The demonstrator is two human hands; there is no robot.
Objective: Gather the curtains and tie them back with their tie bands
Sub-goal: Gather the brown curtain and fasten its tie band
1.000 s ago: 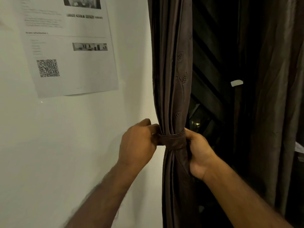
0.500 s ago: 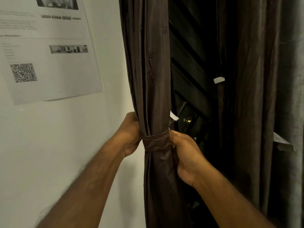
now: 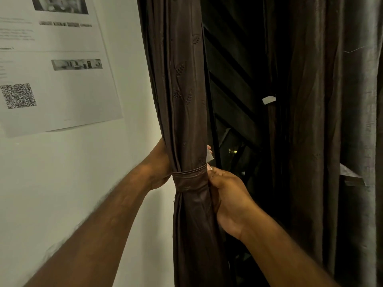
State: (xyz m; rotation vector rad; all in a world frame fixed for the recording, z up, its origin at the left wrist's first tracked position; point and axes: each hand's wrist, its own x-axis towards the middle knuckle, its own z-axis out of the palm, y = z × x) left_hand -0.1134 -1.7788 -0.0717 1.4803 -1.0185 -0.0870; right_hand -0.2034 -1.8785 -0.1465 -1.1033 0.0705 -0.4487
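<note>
A dark brown curtain (image 3: 182,90) hangs gathered into a narrow bunch beside the white wall. A matching brown tie band (image 3: 189,179) wraps round the bunch at its waist. My left hand (image 3: 159,164) reaches behind the bunch from the wall side; its fingers are hidden by the fabric, apart from a fingertip showing past the right edge. My right hand (image 3: 228,195) grips the bunch and the band's right end, thumb on the band. A small white tag (image 3: 209,156) sticks out just above the band. A second curtain (image 3: 323,121) hangs loose at the right.
A printed sheet with a QR code (image 3: 51,65) is stuck to the white wall (image 3: 62,183) at the left. Between the two curtains a dark window (image 3: 234,100) shows slanted bars. White tags (image 3: 269,99) hang on the right curtain.
My left hand has gone from the front of the band to behind the curtain bunch. The view has shifted right, and the white tag has come into sight above the band.
</note>
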